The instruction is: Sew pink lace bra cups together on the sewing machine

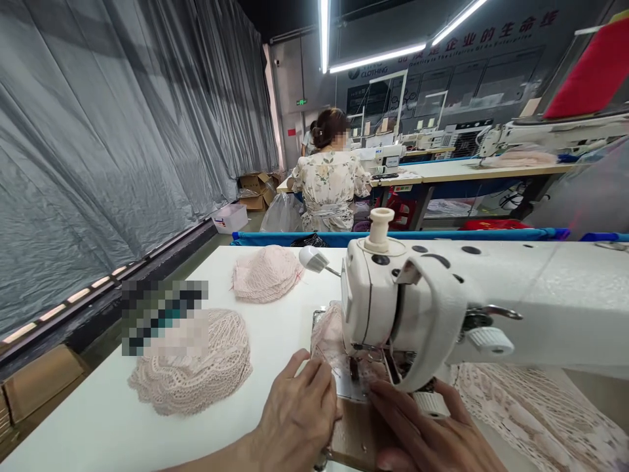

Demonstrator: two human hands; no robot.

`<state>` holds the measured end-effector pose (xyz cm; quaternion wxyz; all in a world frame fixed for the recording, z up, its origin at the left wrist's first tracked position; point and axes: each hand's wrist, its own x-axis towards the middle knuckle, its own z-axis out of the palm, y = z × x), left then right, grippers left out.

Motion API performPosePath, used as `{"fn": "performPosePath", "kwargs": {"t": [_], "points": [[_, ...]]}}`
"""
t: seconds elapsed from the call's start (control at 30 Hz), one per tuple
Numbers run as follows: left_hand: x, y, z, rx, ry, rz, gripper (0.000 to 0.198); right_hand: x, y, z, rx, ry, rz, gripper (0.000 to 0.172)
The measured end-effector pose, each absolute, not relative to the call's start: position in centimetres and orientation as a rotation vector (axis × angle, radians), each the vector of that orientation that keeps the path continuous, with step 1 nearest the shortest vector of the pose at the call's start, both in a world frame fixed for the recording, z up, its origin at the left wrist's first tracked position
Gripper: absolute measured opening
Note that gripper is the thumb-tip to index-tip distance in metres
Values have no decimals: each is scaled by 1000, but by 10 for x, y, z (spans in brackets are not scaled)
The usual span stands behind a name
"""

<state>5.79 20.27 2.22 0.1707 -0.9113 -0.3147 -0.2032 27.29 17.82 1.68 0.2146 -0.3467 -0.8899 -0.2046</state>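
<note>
Lace piece (325, 333), pale pink, openwork, partly beneath the rounded white head of a sewing machine (371, 295); left hand (303, 403), fingers curled, at the lace; right hand (430, 429), fingers extended beneath the machine (whether either grips, cannot tell)

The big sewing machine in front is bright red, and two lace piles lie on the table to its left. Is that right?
Not the colour: the head view shows the big sewing machine is white. Two lace piles do lie on the table to its left.
</note>
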Motion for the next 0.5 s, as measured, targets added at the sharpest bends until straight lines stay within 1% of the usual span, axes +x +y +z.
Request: {"fn": "performPosePath", "kwargs": {"t": [0.1,0.17,0.37,0.5], "points": [[62,206,31,-2641,-946,-470,14,274,179,14,-1002,-2451,-485,35],[66,211,37,-2669,-942,-385,17,272,181,14,-1007,-2384,-435,33],[67,227,38,-2624,-853,-316,18,264,186,23,-993,-2232,-473,41],[49,204,35,-2536,-859,-434,21,258,175,28,-926,-2321,-492,40]]}}
